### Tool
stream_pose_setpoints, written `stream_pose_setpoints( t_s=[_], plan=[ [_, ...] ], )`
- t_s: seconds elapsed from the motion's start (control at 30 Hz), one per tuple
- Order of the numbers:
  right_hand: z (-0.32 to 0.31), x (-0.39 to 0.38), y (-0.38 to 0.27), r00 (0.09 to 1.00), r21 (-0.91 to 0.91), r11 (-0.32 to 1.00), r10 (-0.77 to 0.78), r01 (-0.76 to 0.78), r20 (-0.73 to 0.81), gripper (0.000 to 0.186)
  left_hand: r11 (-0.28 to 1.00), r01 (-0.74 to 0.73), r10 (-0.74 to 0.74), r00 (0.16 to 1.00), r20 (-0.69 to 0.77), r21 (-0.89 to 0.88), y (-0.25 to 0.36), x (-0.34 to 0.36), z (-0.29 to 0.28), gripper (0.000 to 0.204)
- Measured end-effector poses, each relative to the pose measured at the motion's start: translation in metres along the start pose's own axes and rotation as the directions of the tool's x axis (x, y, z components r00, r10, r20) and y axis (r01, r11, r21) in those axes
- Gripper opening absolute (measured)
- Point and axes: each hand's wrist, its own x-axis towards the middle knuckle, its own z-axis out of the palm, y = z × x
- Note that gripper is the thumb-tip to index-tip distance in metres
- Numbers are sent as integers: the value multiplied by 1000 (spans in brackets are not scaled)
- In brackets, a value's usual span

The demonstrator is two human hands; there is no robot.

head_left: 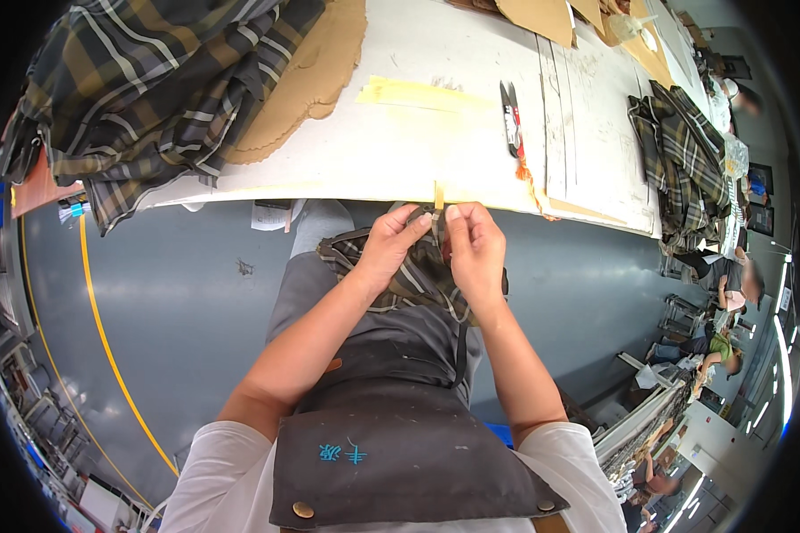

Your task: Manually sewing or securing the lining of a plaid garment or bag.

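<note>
My left hand and my right hand pinch a dark plaid cloth between thumbs and fingers, close together just below the table's front edge. The cloth hangs and bunches over my lap, above a dark apron. A short yellowish tape strip lies at the edge right beside my fingertips. Black-bladed scissors rest on the white tabletop, beyond my right hand, with orange-red threads or scraps trailing from their handles.
A large plaid pile covers brown cardboard at the table's left. More plaid garments lie at the right end, cardboard pieces at the back. Grey floor shows below. Several other people sit or work at far right.
</note>
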Motion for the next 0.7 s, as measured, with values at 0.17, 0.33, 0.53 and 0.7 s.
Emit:
stream_pose_setpoints(
  t_s=[0.17,0.33,0.53,0.7],
  plan=[
    [1,-3,-9,994,48,992,112,-113,19,7,1000,-7,7,1000,7,23,1,0,0,23],
    [-3,-6,-10,990,269,955,102,-124,93,8,999,-12,11,1000,14,39,1,0,-1,23],
    [-3,0,-7,980,297,935,169,-194,107,14,1000,1,-2,1000,24,28,4,-1,1,23],
    [3,6,-4,979,213,956,203,-200,9,15,1000,11,-10,1000,20,-28,1,0,-1,23]
  ],
)
